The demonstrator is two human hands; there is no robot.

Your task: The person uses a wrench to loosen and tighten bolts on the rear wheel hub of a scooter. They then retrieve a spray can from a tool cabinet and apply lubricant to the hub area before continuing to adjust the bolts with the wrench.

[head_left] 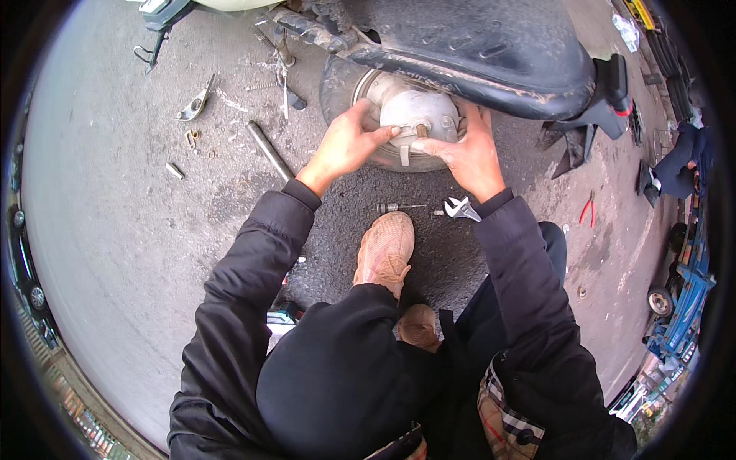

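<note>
— Fingers (387,133) of left hand (345,146) pinched on small metal part (404,135) at hub (418,115) centre, upper middle of frame.
— Right hand (466,153)?
— Fingers together, thumb pressed to same part, palm against wheel (345,84) under black scooter body (491,46).
— Around it?
— Adjustable wrench (461,207) and bolt (389,207) on the ground just below, beside tan shoe (386,249). Steel rod (268,149) left of centre. Red pliers (588,209) far right.

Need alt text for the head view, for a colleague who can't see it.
Both hands, left hand and right hand, press on the grey hub of a scooter's rear wheel. An adjustable wrench, a bolt and red pliers lie on the asphalt nearby.
</note>
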